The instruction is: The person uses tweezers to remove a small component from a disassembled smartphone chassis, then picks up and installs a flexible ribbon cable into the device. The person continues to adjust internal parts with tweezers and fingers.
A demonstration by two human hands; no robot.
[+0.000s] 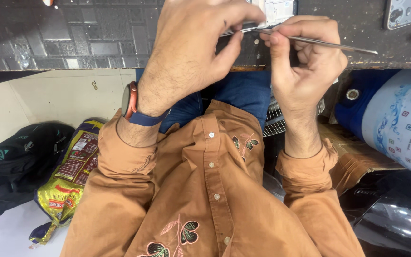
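I wear a rust-orange button-up shirt (205,190) with small pale buttons down the front and embroidered leaves in dark green and pink on the chest and near the hem. The sleeves (124,152) are pushed back to mid-forearm. My left wrist carries a watch (130,102) with an orange case and navy strap. Below, blue jeans (243,93) show.

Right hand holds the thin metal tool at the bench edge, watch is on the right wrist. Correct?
Not quite. The head view shows the watch on the left wrist, not the right. The right hand does hold the thin metal tool at the bench edge.
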